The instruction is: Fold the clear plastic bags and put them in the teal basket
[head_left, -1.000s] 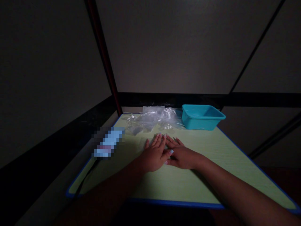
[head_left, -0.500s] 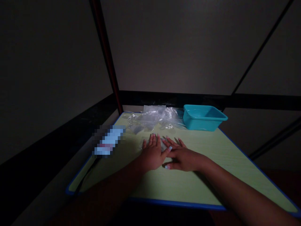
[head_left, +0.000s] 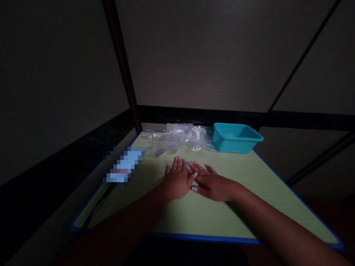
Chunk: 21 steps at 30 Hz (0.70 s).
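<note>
My left hand (head_left: 177, 181) lies flat on a clear plastic bag (head_left: 164, 168), fingers stretched out and pointing away from me. Only a bit of the bag shows beside the fingers; the hands cover most of it. Close against it, my right hand (head_left: 213, 184) is also flat with its fingers extended, their tips by the left thumb. Both hands are open and grip nothing. Beyond them, a heap of crumpled clear plastic bags (head_left: 180, 138) is spread along the far side of the table.
A turquoise plastic bin (head_left: 235, 143) stands at the table's far right corner. A blurred-out bright screen (head_left: 126, 166) with a dark strap sits at the left edge. The pale green table (head_left: 263, 207) has a blue rim, with walls behind and at left.
My right hand has slid slightly left, closer to my left hand, and its fingers now cover the bit of plastic that showed between the hands. The whole view has shifted a little.
</note>
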Each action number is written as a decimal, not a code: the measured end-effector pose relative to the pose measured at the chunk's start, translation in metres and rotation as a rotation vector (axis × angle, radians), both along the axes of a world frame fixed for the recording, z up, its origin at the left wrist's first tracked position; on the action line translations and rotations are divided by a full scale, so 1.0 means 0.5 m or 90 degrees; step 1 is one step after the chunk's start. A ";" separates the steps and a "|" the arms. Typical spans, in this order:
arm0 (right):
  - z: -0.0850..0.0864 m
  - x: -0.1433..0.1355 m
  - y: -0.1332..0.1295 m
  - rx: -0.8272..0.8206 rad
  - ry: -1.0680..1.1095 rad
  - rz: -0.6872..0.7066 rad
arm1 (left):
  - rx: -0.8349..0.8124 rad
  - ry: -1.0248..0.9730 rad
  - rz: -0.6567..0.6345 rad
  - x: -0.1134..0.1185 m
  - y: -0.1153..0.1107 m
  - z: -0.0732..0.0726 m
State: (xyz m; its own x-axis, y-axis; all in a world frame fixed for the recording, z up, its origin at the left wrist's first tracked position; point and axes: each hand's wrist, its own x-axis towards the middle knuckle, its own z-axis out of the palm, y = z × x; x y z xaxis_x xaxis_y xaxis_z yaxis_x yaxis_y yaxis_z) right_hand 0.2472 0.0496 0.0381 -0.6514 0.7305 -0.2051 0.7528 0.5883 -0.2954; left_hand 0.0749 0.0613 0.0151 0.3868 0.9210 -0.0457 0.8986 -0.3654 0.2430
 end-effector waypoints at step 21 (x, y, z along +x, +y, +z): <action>0.018 -0.004 -0.003 -0.064 -0.021 0.018 | -0.017 0.021 0.088 -0.016 -0.009 0.009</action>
State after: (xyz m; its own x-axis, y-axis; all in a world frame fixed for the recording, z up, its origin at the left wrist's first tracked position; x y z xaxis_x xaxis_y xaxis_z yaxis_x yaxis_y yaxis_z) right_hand 0.2452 0.0482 0.0472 -0.6632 0.6865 -0.2982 0.7465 0.5782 -0.3292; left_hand 0.0667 0.0571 0.0196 0.2540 0.9638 -0.0812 0.9477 -0.2312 0.2200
